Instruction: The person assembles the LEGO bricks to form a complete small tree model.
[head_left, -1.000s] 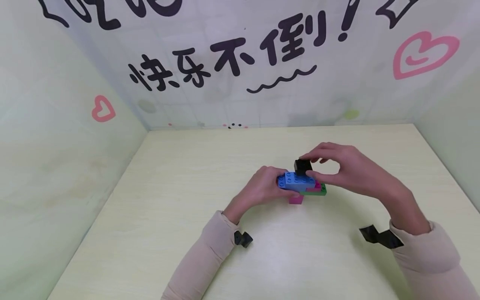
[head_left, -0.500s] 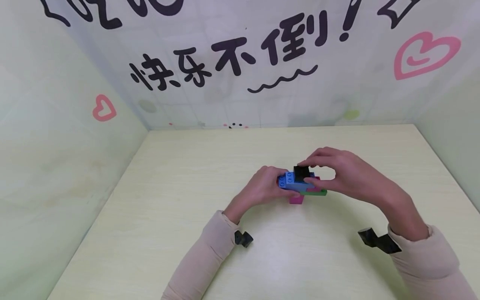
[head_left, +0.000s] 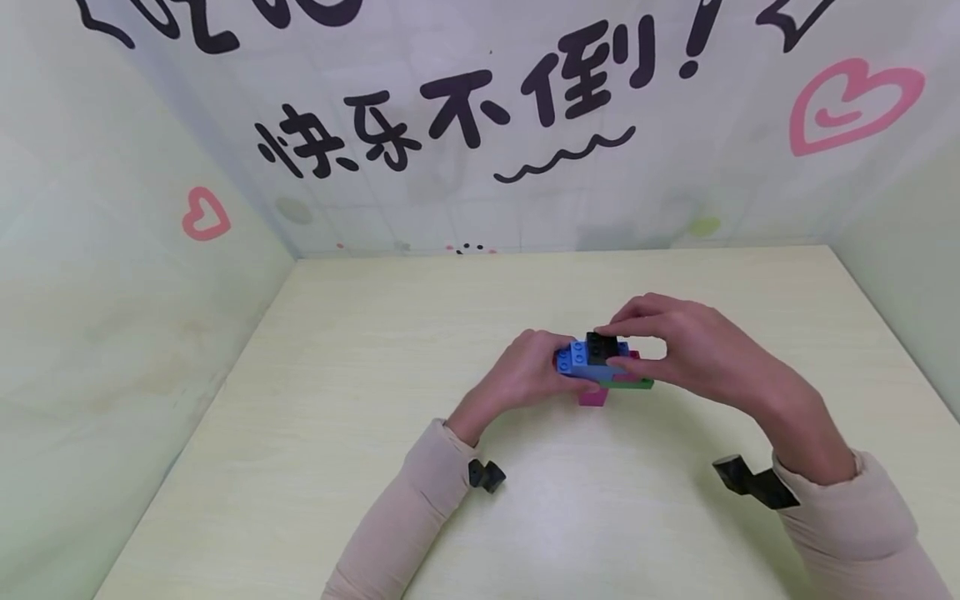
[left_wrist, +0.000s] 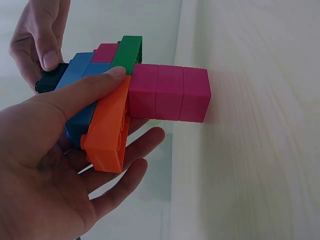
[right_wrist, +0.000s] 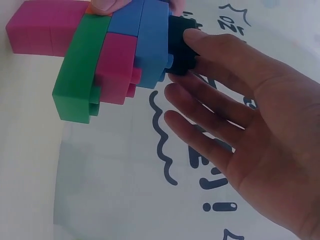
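My left hand [head_left: 528, 372] grips a built stack of toy building bricks from its left side, thumb along the orange brick [left_wrist: 106, 127]. Above the orange and green brick [right_wrist: 77, 75] layer come blue bricks [head_left: 578, 353] and a magenta brick [right_wrist: 116, 67]. A column of magenta bricks [left_wrist: 170, 93] forms the foot under them, standing at the tabletop. On top of the blue bricks sits a black brick [head_left: 602, 348], studs up. My right hand [head_left: 701, 350] pinches that black brick between thumb and fingers; its other fingers are spread below in the right wrist view.
A pale wooden table [head_left: 375, 358] lies under both arms. Fabric walls with black lettering [head_left: 465, 108] and pink hearts [head_left: 855, 108] enclose its back and sides. Small black devices [head_left: 753, 482] are worn at both sleeve cuffs.
My right hand has lowered the black brick and shifted it slightly left onto the blue bricks; the brick has turned from tilted to level. My left hand keeps its hold on the stack.
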